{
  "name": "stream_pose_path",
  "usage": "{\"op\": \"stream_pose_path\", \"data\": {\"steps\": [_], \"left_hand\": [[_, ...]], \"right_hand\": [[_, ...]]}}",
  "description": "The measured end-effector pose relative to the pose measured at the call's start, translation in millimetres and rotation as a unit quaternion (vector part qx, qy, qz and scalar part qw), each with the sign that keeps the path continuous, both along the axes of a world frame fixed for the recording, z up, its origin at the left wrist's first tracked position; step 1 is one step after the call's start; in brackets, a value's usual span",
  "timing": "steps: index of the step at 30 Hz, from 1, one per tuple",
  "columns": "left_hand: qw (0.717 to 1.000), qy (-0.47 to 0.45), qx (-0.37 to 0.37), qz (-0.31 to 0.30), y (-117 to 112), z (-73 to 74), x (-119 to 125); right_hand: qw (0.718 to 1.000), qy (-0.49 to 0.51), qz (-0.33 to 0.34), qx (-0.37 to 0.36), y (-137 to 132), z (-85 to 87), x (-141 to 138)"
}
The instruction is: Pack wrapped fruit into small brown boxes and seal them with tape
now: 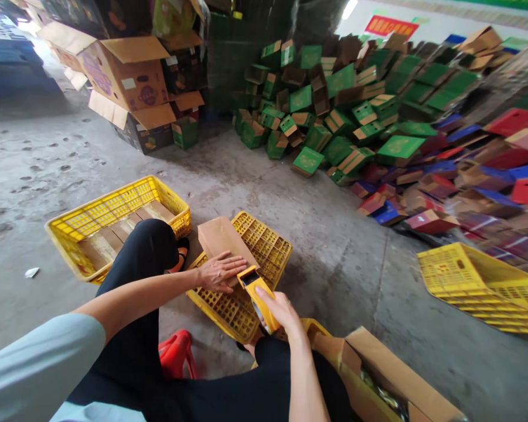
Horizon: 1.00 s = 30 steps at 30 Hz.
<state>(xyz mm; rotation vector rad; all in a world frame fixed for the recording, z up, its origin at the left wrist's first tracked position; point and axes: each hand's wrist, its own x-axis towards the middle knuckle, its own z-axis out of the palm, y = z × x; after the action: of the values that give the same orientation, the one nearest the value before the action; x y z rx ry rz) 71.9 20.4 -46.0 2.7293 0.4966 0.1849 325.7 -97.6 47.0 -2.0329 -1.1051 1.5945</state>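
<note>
Sleeve foremost, left hand lies flat-fingered on a box, right hand grips a tape gun; crated boxes look sealed, this one unfinished.

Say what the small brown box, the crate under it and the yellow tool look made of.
Small brown box: apparently cardboard, matte, with plain tan faces and crisp edges.
Crate: probably moulded plastic, slightly glossy, given its even yellow grid of holes.
Yellow tool: likely smooth plastic, from its uniform colour; the dark front part could be metal.
</note>
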Motion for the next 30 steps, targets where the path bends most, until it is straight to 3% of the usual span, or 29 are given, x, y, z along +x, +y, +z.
{"op": "stream_pose_path", "data": {"steps": [5,13,24,30], "left_hand": [[1.000,0.026,-0.001,-0.012,21,11.0,-11],[0.999,0.030,0.004,-0.045,28,-2.7,-2],[0.998,0.008,0.006,-0.055,34,-15.1,0],[0.998,0.015,-0.002,-0.054,36,-14.2,0]], "right_hand": [[1.000,0.014,-0.017,0.011,15,-7.7,-18],[0.999,0.031,-0.036,-0.008,6,-13.6,-14],[0.999,0.011,-0.026,-0.023,-16,-3.1,-3],[0.999,0.007,-0.024,-0.029,-30,-1.8,2]]}}
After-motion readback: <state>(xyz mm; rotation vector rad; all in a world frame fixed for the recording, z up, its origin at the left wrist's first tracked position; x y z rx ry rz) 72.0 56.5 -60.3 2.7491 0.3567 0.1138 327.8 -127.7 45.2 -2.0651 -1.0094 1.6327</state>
